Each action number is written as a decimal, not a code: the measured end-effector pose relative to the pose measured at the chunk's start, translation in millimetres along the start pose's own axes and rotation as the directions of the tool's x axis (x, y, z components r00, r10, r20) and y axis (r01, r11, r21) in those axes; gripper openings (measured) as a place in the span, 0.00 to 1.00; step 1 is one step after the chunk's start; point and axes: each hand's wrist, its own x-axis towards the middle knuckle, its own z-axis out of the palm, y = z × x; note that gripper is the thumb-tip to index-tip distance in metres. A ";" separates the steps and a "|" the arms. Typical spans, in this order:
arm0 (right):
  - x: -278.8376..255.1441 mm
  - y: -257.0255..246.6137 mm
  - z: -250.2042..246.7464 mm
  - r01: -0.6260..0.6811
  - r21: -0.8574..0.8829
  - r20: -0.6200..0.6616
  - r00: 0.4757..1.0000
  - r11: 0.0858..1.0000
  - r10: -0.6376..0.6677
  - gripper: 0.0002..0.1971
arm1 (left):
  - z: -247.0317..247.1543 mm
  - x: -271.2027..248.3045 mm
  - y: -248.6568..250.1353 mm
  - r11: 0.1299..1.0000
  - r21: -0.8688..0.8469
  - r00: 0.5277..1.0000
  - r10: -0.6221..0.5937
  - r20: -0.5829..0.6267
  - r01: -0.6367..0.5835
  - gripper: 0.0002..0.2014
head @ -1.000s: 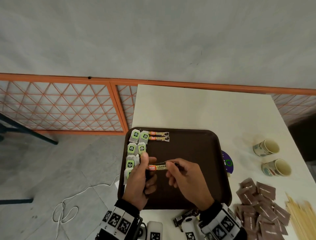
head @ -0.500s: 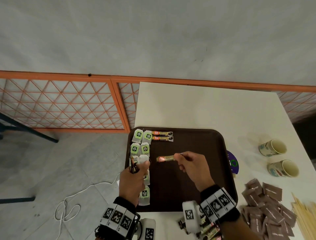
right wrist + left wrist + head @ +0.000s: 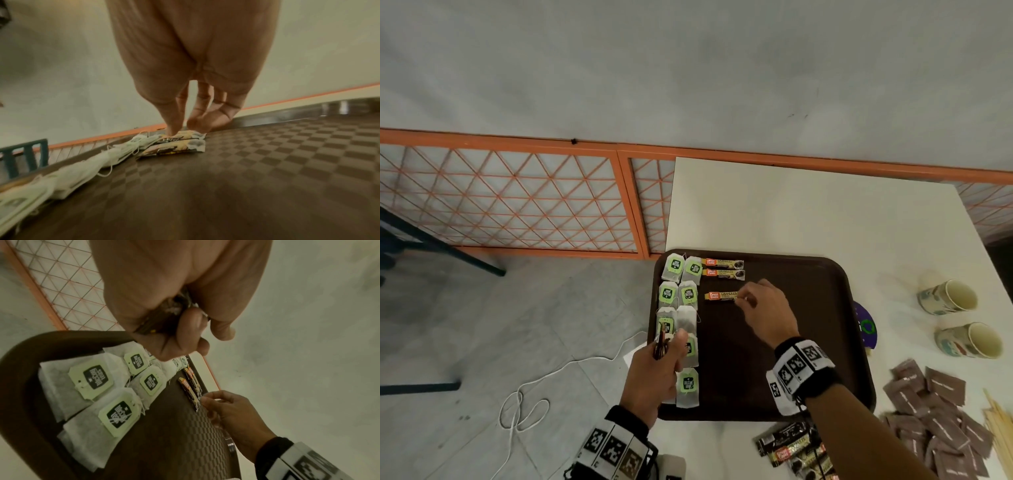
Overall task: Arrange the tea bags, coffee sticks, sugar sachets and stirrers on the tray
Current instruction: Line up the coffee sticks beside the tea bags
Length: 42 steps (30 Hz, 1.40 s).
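- Coffee stick [image 3: 720,295] lies flat on the brown tray [image 3: 808,308], held at its near-side end by the right hand [image 3: 767,311]; thumb and fingertips [image 3: 174,129] pinch the end of the packet (the wrist view shows them pressed down onto it).
- Just beyond the right hand's fingertips, two more coffee sticks [image 3: 723,268] lie side by side, parallel to the held one and apart from it.
- To the left of the right hand, tea bags [image 3: 681,294] with green tags run in two columns along the tray's left edge; one bag in the column shows no tag face.
- Left hand [image 3: 654,373] is clenched around a small bundle of dark sticks [image 3: 660,346], which poke out above the fist (packet print not readable in the wrist view). It hovers over the near tea bags at the tray's left edge.
- Behind the right wrist, off the tray on the white table [image 3: 791,205], a loose heap of spare coffee sticks [image 3: 794,448].
- To the right of the right forearm: a pile of brown sugar sachets [image 3: 935,411], and past them wooden stirrers [image 3: 1000,428] at the frame edge.
- Farther right of the right hand, two paper cups [image 3: 959,318] lie on their sides; a purple disc [image 3: 866,325] peeks from under the tray's right rim.
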 end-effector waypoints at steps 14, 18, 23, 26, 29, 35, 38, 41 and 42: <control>37.5 -19.3 26.8 0.103 -0.065 0.007 0.995 0.993 -0.103 0.06 | -36.1 -5.9 7.2 0.985 -0.174 0.999 -0.005 0.031 0.011 0.29; 27.5 -22.3 10.0 0.096 0.034 -0.093 0.991 0.995 -0.093 0.06 | -32.6 -5.7 13.3 0.911 -0.399 0.993 -0.077 0.093 0.107 0.24; -47.4 -61.6 -27.0 0.220 0.242 0.051 0.970 0.945 -0.239 0.03 | -13.3 -12.7 26.5 0.719 -0.669 0.981 -0.115 0.157 0.191 0.16; -91.8 -79.1 -33.0 0.215 0.377 0.200 0.930 0.901 -0.307 0.10 | 6.8 -19.6 32.6 0.664 -0.723 0.979 -0.073 0.191 0.190 0.17; -109.0 -72.4 -24.5 0.215 0.403 0.175 0.936 0.890 -0.305 0.14 | 27.1 -28.0 35.0 0.671 -0.708 0.971 -0.074 0.228 0.218 0.21; -112.4 -39.7 -38.0 0.086 0.499 0.138 0.974 0.862 -0.178 0.04 | 47.7 -28.8 20.2 0.843 -0.534 0.998 -0.058 0.035 0.068 0.12; -109.1 -26.3 -43.6 -0.043 0.577 0.157 0.986 0.815 -0.060 0.03 | 51.9 -29.5 10.0 0.940 -0.341 0.999 -0.006 -0.052 -0.012 0.07; -95.1 -12.7 -36.7 -0.182 0.622 0.182 0.980 0.761 0.085 0.03 | 49.1 -25.3 0.9 0.959 -0.283 0.993 -0.024 -0.119 -0.011 0.07; -86.2 -5.6 -31.3 -0.230 0.625 0.195 0.971 0.746 0.136 0.02 | 45.7 -23.3 -1.7 0.956 -0.292 0.990 -0.032 -0.136 -0.009 0.07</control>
